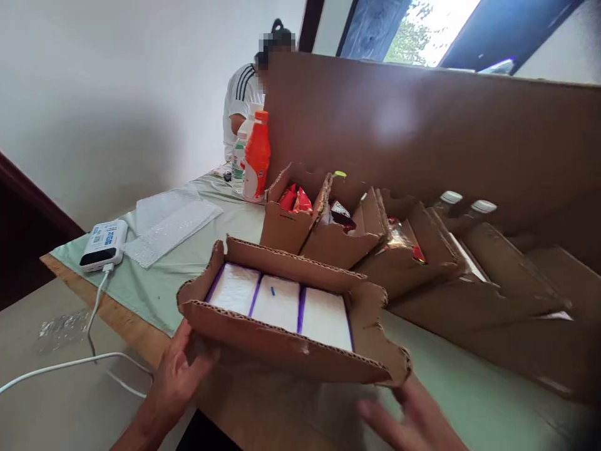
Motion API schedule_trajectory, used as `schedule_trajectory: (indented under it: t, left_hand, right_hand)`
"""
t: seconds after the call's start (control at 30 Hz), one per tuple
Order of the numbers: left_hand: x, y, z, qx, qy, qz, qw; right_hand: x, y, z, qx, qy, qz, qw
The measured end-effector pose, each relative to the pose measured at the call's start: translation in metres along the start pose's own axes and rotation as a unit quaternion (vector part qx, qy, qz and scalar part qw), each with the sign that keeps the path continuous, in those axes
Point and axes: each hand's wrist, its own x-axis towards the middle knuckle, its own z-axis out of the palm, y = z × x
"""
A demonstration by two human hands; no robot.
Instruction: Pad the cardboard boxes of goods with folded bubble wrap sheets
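A low open cardboard box (282, 347) sits at the near edge of the table. It holds three white packets (277, 304) with purple edges, side by side. My left hand (181, 369) rests against the box's near left corner, fingers spread and thumb along the wall. Below the box's right corner, my right hand (413, 419) lies low with fingers stretched out; it is blurred and holds nothing.
Several open cardboard boxes (328, 235) with red snack packets stand behind, backed by a tall cardboard sheet (422, 131). An orange bottle (256, 156) and a clear bottle stand farther back. A white power bank (104, 245) with cable and bubble wrap (171, 228) lie left. A person (241, 100) sits at the far end.
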Motion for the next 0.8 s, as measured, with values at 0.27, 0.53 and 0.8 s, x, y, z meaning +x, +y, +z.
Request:
schedule_trajectory:
  t: [0.27, 0.53, 0.8]
  left_hand:
    - [0.043, 0.013, 0.053, 0.037, -0.076, 0.089, 0.992]
    - [0.070, -0.003, 0.120, 0.105, -0.264, 0.142, 0.948]
    - [0.069, -0.021, 0.109, 0.122, -0.230, 0.148, 0.954]
  right_hand:
    - [0.024, -0.001, 0.017, -0.027, 0.106, 0.082, 0.991]
    - [-0.007, 0.067, -0.013, 0.006, 0.240, 0.184, 0.953]
    - [-0.012, 0.100, 0.003, 0.028, 0.216, 0.208, 0.954]
